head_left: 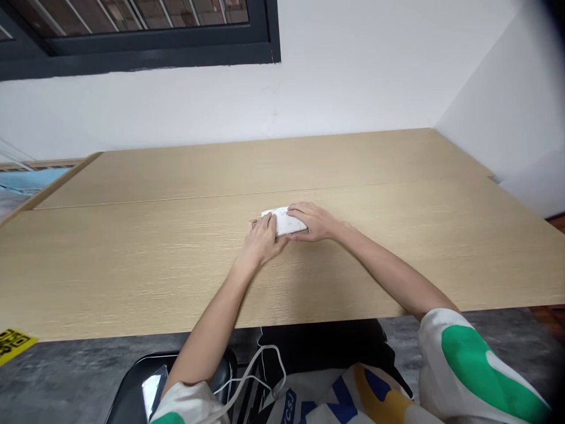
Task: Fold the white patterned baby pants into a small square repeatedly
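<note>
Small white folded cloth [286, 224] on the surface [176, 259]: left hand [263, 238] flat, open on its left end, right hand [314, 221] cupped over right end, grip unclear; looks like fold-pressing, next crease needs aligned edges.

A small white folded cloth [286, 222] lies flat on the light wooden table, mid-surface, partly covered.

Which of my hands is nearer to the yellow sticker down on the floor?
Left. The left hand lies on the left end of the white folded piece, toward the yellow sticker at far lower left; the right hand covers its right end, farther away.
</note>
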Available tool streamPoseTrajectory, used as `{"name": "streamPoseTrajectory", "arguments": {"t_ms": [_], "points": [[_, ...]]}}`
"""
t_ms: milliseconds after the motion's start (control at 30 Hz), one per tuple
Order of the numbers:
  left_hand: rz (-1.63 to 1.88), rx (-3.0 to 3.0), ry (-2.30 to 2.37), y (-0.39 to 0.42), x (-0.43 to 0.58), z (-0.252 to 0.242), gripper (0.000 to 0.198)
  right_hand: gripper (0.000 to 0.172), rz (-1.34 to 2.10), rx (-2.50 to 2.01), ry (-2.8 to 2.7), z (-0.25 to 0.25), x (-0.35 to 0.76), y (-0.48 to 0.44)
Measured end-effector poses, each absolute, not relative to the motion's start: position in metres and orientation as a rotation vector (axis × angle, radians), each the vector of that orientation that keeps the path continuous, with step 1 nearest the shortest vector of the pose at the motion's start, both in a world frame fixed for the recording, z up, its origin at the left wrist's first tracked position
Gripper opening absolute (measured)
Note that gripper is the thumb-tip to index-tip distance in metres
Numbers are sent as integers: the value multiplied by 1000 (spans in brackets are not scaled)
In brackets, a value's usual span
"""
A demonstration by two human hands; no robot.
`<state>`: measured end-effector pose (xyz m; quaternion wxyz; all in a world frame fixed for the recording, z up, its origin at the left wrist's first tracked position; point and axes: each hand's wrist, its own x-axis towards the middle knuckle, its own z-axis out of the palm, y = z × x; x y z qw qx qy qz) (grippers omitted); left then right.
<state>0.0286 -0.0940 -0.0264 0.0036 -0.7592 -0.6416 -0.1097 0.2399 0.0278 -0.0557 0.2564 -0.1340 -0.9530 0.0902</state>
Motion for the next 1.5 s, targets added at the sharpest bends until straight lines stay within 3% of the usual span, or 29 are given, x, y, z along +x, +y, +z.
{"name": "streamPoseTrajectory", "arguments": {"t_ms": [100, 200, 367, 467, 567, 633, 767, 900, 1000, 1100, 1300, 1500], "points": [[-317, -2389, -2028, -89, 26, -34, 74, 73, 332, -362, -2597, -62, 243, 34], [-374, -2360, -2029, -82, 22, -38, 55, 68, 475, -432, -2524, -67, 243, 39], [-598, -2258, -2056, -80, 18, -27, 27, 42, 729, -601, -2276, -60, 236, 39], [-935, -2227, -2098, -83, 15, -18, 22, 55, 953, -682, -2012, -51, 230, 37], [-1418, -2243, -2302, -85, 16, -17, 38, 75, 1144, -717, -1754, -48, 226, 41], [-1563, -2260, -2486, -86, 19, -20, 50, 80, 1201, -777, -1644, -52, 225, 46], [-1181, -2367, -2641, -91, 28, -25, 51, 79, 1215, -939, -1613, -66, 221, 53], [-630, -2196, -2389, -96, 32, -22, 39, 69, 1020, -1075, -1681, -70, 217, 46], [-617, -2382, -2005, -100, 33, -19, 36, 61, 754, -940, -1833, -62, 217, 31], [-554, -2768, -1714, -106, 39, -19, 36, 64, 620, -623, -2119, -51, 218, 13], [-351, -2808, -1819, -115, 57, -27, 39, 77, 616, -232, -2507, -46, 207, -9], [-267, -2797, -1851, -114, 57, -31, 40, 60, 559, -336, -2742, -63, 212, 7]]}}
